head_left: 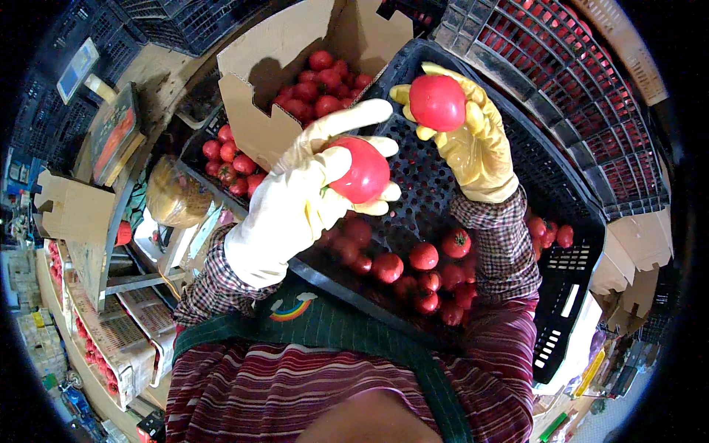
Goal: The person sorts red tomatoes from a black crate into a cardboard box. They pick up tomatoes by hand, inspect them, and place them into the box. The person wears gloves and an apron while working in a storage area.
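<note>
My left hand (299, 194), in a pale glove, holds a large red tomato (361, 170) between thumb and fingers. To its right and farther from my body, my right hand (471, 133), in a yellow rubber glove, grips another red tomato (437, 103). Both hands are raised over a black perforated plastic crate (410, 199). Loose tomatoes (424, 256) lie at the crate's near side, and a few more (548, 232) show beyond my right sleeve. An open cardboard box (266, 55) with tomatoes (318, 86) inside stands beyond my left hand.
A smaller black crate of tomatoes (235, 160) sits left of the cardboard box. Black slatted crates (559, 94) with red contents rise at the upper right. A scale with a display (77, 70) stands at the upper left. Pale crates (105, 332) are stacked at the lower left.
</note>
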A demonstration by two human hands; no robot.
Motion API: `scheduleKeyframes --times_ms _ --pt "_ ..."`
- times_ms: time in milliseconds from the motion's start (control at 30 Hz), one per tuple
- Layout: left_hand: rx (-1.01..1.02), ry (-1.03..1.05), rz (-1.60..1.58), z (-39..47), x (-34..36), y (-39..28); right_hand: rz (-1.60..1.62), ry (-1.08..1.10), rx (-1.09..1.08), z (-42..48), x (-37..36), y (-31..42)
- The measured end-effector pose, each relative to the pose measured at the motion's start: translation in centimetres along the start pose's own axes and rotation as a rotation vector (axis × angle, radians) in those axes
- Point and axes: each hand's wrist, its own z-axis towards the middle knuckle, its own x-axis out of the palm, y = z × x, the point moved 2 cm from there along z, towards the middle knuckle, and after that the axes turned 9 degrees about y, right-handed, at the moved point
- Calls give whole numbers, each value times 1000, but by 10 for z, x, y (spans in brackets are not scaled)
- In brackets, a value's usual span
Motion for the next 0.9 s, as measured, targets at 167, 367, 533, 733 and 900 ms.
scheduleKeyframes --times_ms 167,367,533,733,900 --pt "71 8 -41 2 -2 0 -159 -129 -162 -9 6 -7" --pt "-154 -135 81 -13 2 1 -914 210 -338 18 59 3" --pt "63 20 -224 -30 -7 -18 -883 -171 69 -16 -6 -55" --pt "326 -39 -250 -51 -29 -29 -1102 198 714 -63 -20 -184" --pt "344 17 -180 -67 -49 -35 184 -138 560 -92 -62 -181"
